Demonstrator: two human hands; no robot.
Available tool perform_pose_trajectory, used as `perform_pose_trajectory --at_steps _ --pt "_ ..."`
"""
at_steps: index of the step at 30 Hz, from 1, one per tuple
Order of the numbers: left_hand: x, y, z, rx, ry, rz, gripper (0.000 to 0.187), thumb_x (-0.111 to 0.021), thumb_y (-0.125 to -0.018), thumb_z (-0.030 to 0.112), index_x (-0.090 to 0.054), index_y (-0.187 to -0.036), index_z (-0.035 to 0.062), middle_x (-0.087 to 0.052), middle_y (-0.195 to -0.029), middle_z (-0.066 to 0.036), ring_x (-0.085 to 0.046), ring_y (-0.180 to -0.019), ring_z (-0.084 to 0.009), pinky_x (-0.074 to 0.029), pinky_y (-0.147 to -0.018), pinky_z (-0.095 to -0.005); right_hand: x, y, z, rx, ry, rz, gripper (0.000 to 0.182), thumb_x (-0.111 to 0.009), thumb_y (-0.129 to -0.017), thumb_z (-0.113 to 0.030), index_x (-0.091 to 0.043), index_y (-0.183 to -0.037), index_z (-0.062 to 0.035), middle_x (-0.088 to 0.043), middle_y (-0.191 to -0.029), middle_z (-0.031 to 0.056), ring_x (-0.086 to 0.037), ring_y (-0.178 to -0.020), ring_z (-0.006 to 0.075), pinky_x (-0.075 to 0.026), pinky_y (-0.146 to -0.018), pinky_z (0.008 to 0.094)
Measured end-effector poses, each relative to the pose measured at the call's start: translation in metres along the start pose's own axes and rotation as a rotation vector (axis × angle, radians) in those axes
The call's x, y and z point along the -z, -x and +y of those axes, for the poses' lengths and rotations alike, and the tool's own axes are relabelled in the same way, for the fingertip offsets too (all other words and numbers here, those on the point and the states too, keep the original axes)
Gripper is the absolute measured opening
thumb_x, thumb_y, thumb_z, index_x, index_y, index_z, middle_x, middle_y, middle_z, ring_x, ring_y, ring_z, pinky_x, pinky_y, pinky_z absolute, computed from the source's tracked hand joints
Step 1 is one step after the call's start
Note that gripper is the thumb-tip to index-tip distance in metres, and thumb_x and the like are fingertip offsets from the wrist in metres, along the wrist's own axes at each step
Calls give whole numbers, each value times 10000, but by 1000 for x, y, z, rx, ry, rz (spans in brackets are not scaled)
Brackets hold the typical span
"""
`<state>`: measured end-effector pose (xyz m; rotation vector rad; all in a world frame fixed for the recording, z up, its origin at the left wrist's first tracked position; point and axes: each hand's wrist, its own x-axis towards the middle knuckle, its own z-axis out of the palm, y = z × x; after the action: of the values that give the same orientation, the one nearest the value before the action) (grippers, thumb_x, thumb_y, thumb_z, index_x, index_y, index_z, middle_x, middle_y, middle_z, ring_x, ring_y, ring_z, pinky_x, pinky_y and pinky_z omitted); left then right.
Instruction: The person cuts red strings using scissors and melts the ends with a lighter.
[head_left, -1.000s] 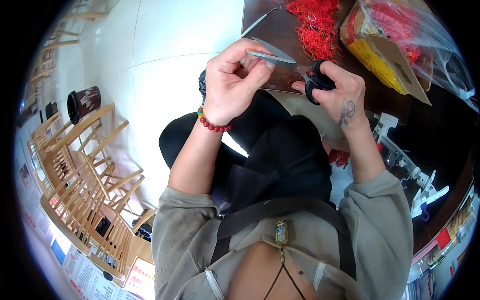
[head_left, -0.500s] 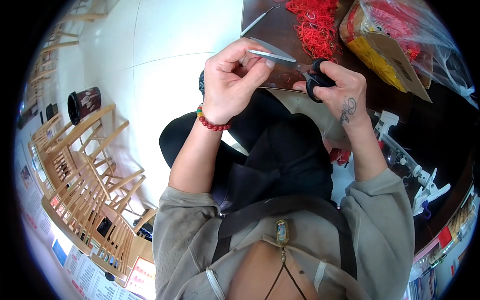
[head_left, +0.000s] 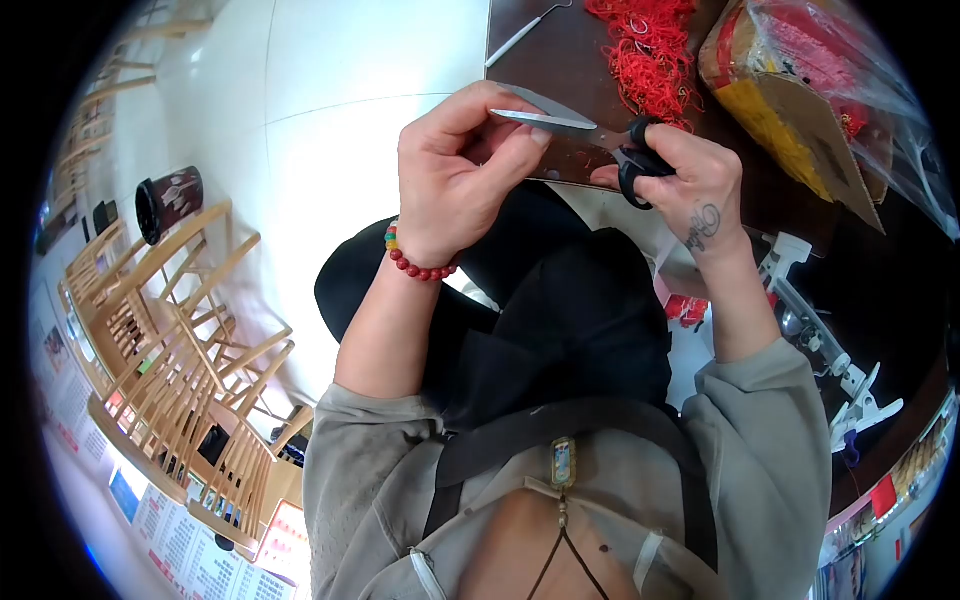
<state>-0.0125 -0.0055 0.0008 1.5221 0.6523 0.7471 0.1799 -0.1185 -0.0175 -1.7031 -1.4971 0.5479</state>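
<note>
My right hand (head_left: 690, 180) grips the black handles of the scissors (head_left: 570, 122), whose blades point left and stand slightly apart. The blade ends reach the fingertips of my left hand (head_left: 465, 165), which are pinched together over my lap. Whatever those fingers hold is too small to make out. A red beaded bracelet (head_left: 420, 270) circles my left wrist. Beyond the scissors, a heap of red cords (head_left: 650, 60) lies on the dark table (head_left: 570, 60), with a hooked tool with a white handle (head_left: 515, 42) to its left.
An open cardboard box (head_left: 770, 120) with clear plastic stands at the upper right. A white clamp-like device (head_left: 815, 325) is at the right. Wooden chairs (head_left: 190, 330) and a dark bin (head_left: 170, 205) stand at the left on the pale floor (head_left: 330, 60).
The scissor blades have come closer together. My left hand appears slightly further left in view, and the table items have shifted a little to the right.
</note>
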Motion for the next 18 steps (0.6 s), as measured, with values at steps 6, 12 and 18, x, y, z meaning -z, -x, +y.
perform_pose_trajectory --at_steps 6,12,18 --pt "-3 3 -7 54 39 -4 135 -645 -826 -33 -627 -960 -29 -618 -807 8 -552 -729 -24 -452 -667 -176 1 4 4 110 151 9 261 -777 -656 -238 -654 -772 -39 -657 -699 94 -638 -591 240 -489 -534 299" --pt "-6 2 -5 106 83 -14 143 -640 -829 -36 -628 -971 -28 -623 -838 6 -560 -758 -25 -459 -691 -182 3 5 6 126 156 31 274 -788 -654 -271 -649 -752 -57 -645 -678 89 -622 -566 248 -478 -516 312" --pt "-9 2 0 134 158 -32 119 -618 -850 -37 -623 -969 -29 -631 -860 -1 -573 -780 -31 -469 -708 -183 9 5 5 128 189 52 312 -786 -644 -330 -649 -761 -75 -623 -656 74 -618 -577 248 -474 -516 322"
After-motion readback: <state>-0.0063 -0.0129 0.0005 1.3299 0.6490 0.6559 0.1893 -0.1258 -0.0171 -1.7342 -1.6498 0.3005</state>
